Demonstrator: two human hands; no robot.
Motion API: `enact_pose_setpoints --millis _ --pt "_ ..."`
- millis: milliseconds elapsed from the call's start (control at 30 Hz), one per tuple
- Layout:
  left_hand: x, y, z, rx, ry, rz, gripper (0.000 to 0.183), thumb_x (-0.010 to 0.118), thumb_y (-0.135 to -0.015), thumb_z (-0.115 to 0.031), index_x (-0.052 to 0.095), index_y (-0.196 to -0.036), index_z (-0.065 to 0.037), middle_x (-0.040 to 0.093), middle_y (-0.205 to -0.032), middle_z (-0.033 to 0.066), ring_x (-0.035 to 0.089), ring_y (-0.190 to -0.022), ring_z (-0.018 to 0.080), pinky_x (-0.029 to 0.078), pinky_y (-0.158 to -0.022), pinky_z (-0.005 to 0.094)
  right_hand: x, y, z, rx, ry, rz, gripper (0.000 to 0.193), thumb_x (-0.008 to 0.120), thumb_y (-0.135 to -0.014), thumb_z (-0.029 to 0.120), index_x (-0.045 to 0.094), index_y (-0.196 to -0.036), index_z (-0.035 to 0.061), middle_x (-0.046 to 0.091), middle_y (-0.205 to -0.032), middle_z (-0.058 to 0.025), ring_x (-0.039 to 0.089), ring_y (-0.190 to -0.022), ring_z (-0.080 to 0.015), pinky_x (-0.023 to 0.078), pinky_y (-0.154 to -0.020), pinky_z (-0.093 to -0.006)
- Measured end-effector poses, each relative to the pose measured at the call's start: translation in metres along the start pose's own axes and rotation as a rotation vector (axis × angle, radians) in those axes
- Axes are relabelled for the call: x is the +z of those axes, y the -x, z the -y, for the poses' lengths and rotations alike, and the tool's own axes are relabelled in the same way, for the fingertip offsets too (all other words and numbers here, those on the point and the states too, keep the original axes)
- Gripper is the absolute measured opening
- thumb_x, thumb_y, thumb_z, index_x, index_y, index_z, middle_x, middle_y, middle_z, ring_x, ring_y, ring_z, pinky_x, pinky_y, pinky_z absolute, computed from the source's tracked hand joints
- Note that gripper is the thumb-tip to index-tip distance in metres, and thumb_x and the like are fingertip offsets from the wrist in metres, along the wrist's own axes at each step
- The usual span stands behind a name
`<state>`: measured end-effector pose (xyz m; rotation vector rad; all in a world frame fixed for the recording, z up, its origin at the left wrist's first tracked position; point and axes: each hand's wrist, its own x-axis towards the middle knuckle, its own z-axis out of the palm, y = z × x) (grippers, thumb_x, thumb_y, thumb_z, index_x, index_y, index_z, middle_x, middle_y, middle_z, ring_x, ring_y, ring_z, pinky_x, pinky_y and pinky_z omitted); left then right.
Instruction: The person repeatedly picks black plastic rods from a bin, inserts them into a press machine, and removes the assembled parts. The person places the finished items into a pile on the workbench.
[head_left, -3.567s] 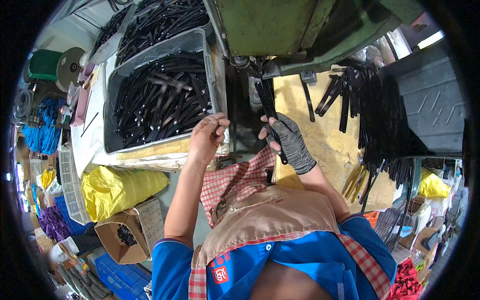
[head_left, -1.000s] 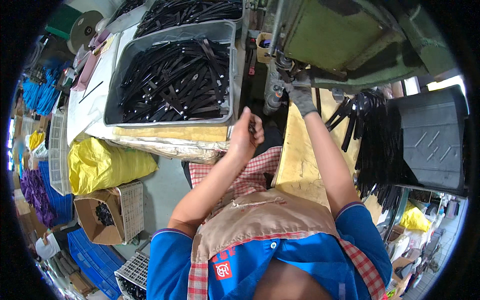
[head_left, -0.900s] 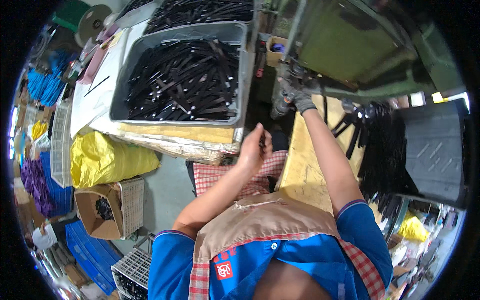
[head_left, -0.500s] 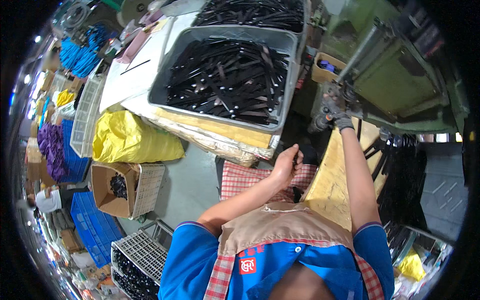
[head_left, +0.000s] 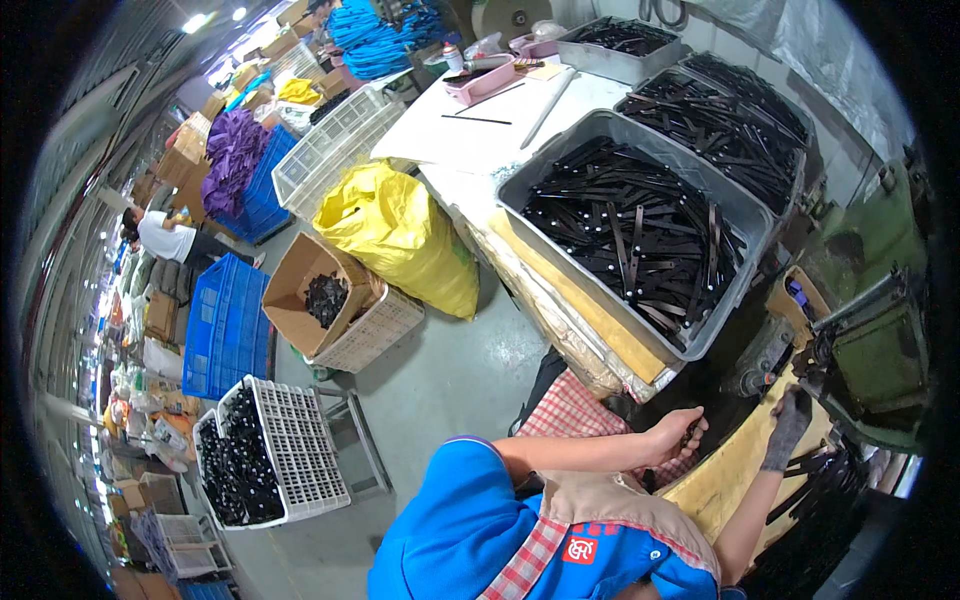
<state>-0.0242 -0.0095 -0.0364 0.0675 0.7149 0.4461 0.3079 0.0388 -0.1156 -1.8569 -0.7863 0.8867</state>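
My bare left hand [head_left: 678,437] is closed in front of my apron, its fingers curled round small dark pieces that show only in part. My right hand [head_left: 790,430], in a grey glove, is over the worn yellowish board [head_left: 705,490], beside the green machine [head_left: 875,360]. Its fingers are bent together; what they hold, if anything, I cannot make out. Black strips [head_left: 810,470] stick out over the board's right side, near the glove. A grey tub [head_left: 600,125] full of black strips with shiny rivet-like dots stands on the table beyond my hands.
More tubs of black strips [head_left: 720,110] stand behind. A yellow sack [head_left: 400,235], a cardboard box [head_left: 290,285] and a white crate of black parts [head_left: 315,450] are on the left. Blue crates [head_left: 225,325] lie further off, near a person in white [head_left: 165,235].
The view has swung left, shifting the scene to the right. My right hand has come back from the machine's metal parts to over the board. My left hand stays closed.
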Motion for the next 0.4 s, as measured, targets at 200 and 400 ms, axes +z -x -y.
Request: enact_pose_setpoints --millis 200,400 --pt "0.007 -0.034 0.026 -0.01 0.004 0.081 0.038 0.045 -0.097 -0.041 0.057 -0.087 -0.006 0.056 -0.071 0.0052 0.051 -0.058 0.0161 0.045 -0.055 0.0249 0.048 0.188 0.065 -0.023 -0.313 0.517 0.015 0.064 -0.087 0.022 0.061 -0.088 0.0074 0.058 -0.078 0.0019 0.053 -0.068 -0.008 0.044 -0.06 -0.0231" --pt "-0.022 -0.041 0.026 -0.083 -0.279 0.242 0.027 0.042 -0.099 -0.033 0.049 -0.104 -0.007 0.054 -0.093 0.0043 0.052 -0.08 0.0181 0.049 -0.08 0.0359 -0.008 0.183 0.044 -0.239 0.13 0.099 0.026 0.064 -0.089 0.034 0.063 -0.093 0.0083 0.064 -0.081 -0.0034 0.061 -0.077 -0.0116 0.047 -0.069 -0.0288"
